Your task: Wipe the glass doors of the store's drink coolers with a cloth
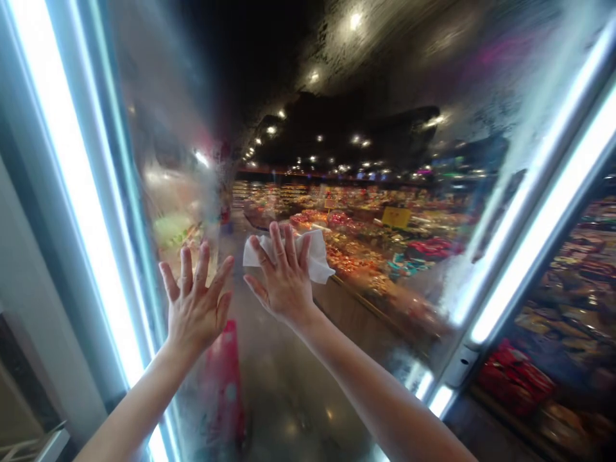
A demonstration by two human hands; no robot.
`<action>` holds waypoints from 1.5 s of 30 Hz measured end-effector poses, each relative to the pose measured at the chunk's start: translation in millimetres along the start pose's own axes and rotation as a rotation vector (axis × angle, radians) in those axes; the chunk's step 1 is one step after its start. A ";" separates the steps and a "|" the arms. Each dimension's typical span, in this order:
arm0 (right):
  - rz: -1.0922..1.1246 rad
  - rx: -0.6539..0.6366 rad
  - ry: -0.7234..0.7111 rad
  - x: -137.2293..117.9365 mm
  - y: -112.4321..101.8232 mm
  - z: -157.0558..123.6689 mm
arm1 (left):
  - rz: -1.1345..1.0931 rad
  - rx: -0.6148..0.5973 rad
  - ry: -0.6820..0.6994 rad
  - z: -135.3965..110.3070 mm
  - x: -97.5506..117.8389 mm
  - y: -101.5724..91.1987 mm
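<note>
Spread flat, my left hand point(196, 301) rests against a fogged glass door point(274, 378), with no object under its fingers that I can see. My right hand point(283, 273) presses a white tissue point(318, 256) onto the same pane, its fingers stretched out over it. The tissue's edges stick out on both sides of that hand. Both arms reach up and forward from the bottom of the view. Haze and streaks mark the glass, mostly toward its upper part and its sides.
A bright light strip point(62, 128) runs along the left side, and another light strip point(543, 224) borders the door frame at right. Beyond the glass are displays of colourful packaged goods point(356, 250), a yellow sign point(396, 217) and a pink object point(226, 378).
</note>
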State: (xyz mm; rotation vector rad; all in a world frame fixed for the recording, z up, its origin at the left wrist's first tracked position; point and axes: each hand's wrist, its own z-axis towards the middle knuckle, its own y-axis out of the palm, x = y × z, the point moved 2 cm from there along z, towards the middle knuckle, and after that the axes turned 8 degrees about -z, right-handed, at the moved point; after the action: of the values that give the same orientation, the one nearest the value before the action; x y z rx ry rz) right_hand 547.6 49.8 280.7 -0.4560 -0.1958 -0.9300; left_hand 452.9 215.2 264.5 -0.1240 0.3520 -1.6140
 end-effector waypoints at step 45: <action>-0.030 0.056 0.232 204.1 -14.4 -114.2 | -0.167 -0.046 0.208 77.1 208.0 109.1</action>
State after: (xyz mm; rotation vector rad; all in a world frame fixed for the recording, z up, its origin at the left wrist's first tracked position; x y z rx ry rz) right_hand 652.5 -158.3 255.9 -0.2911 -0.0171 -0.9961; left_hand 562.8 -5.9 277.1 -0.0207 0.5511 -1.7898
